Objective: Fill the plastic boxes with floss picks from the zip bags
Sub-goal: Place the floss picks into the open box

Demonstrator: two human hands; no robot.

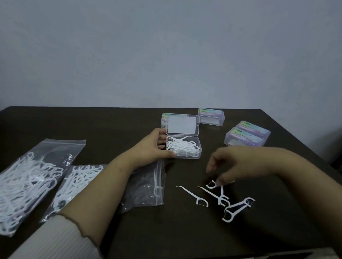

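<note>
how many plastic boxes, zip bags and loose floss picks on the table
plastic boxes: 5, one open box held by the left hand, 4 closed
zip bags: 3
loose floss picks: about 5 near the right hand, one apart, the rest overlapping
total: about 13

Bare dark table (pixel 179 231) lies open along the near edge. The left forearm (pixel 92 194) crosses over the zip bags (pixel 20 181), blocking the left side. Loose floss picks (pixel 220 197) clutter the centre-right. Closed boxes (pixel 246 134) and the open box (pixel 183 146) occupy the far side.
</note>
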